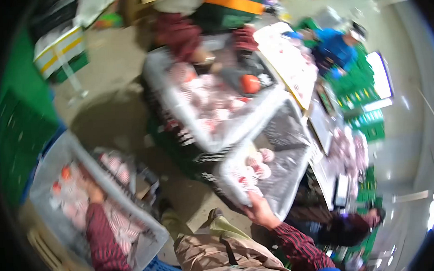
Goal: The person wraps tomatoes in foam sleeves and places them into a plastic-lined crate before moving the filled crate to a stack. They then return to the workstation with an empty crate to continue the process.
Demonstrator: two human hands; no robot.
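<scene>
My left hand (95,193) reaches down into a crate with a clear plastic liner (148,221) at the lower left. Round red fruit in foam nets (121,227) lies about it; blur hides my fingertips and whatever they touch. My right hand (261,211) is closed over the near edge of a second lined crate (290,195), at the centre right. Several netted fruits (257,165) sit inside, close to my fingers.
Across from me, another person's gloved hand (231,79) holds a bare red fruit (250,84) over a fuller lined crate (210,140). Green crates (23,129) stand at left. A worker in blue (336,48) is beyond a table with netted fruit.
</scene>
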